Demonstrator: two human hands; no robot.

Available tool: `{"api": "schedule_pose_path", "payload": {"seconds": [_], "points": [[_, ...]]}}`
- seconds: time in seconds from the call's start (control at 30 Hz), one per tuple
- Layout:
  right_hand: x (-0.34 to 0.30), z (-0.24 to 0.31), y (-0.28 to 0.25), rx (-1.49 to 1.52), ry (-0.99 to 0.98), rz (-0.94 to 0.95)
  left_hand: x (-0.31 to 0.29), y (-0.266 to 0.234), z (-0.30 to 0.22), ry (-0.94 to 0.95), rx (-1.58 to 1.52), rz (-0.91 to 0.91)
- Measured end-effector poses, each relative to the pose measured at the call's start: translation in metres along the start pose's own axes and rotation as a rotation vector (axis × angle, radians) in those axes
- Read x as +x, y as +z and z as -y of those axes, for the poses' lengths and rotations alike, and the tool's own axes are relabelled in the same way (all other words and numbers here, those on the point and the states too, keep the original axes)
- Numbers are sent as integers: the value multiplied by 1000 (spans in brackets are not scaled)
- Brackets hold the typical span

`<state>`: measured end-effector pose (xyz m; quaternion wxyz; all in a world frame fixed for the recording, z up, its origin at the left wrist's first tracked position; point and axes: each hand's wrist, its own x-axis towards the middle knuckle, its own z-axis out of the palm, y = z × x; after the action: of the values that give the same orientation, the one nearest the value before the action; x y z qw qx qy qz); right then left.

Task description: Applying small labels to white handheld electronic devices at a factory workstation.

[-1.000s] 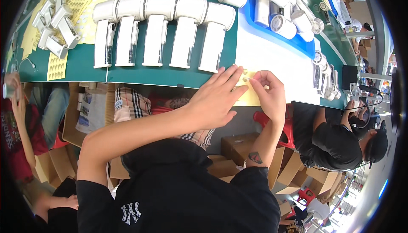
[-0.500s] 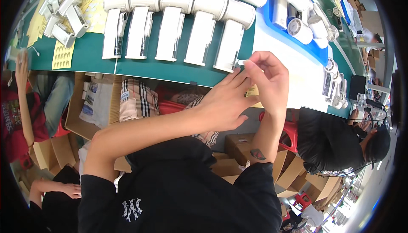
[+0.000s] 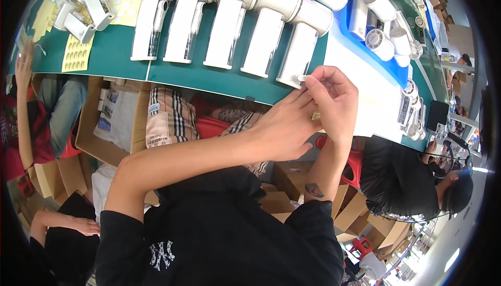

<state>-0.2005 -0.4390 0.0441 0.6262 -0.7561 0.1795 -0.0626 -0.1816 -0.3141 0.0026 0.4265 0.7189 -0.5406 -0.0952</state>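
Several white hand-held devices with cylindrical heads and flat handles lie in a row on the green table, handles toward me. At the handle end of the rightmost device (image 3: 297, 54), my right hand (image 3: 336, 95) is closed in a pinch on a small white piece (image 3: 302, 78), sticker-like and mostly covered by the fingers. My left hand (image 3: 287, 127) reaches across beneath it, fingers stretched and thumb apart, fingertips at that handle's end and partly hidden. A yellow scrap (image 3: 315, 115) shows between both hands; whether it is held I cannot make out.
A blue tray (image 3: 399, 72) with more white devices stands at the right, beside a white sheet (image 3: 360, 98). Yellow sticker sheets (image 3: 77, 54) and a pile of devices (image 3: 78, 22) lie at the left. Another person's hand (image 3: 23, 61) rests at the table's far left; cardboard boxes (image 3: 94, 140) stand below.
The view has shifted, so the device row sits higher and further right. My right hand has turned slightly, its fingers covering more of the white piece. Both hands stay by the rightmost device.
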Motion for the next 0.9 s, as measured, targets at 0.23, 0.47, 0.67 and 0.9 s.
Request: {"api": "schedule_pose_path", "payload": {"seconds": [0.23, 0.47, 0.67, 0.9], "points": [[0, 1, -3, -10, 1, 14, 2, 3, 0, 27, 38, -16], [0, 0, -1, -13, -8, 8, 1, 3, 0, 24, 35, -12], [1, -3, 0, -30, -7, -1, 0, 4, 1, 31, 24, -32], [1, -3, 2, -63, -19, -20, 0, 3, 0, 19, 31, -16]]}}
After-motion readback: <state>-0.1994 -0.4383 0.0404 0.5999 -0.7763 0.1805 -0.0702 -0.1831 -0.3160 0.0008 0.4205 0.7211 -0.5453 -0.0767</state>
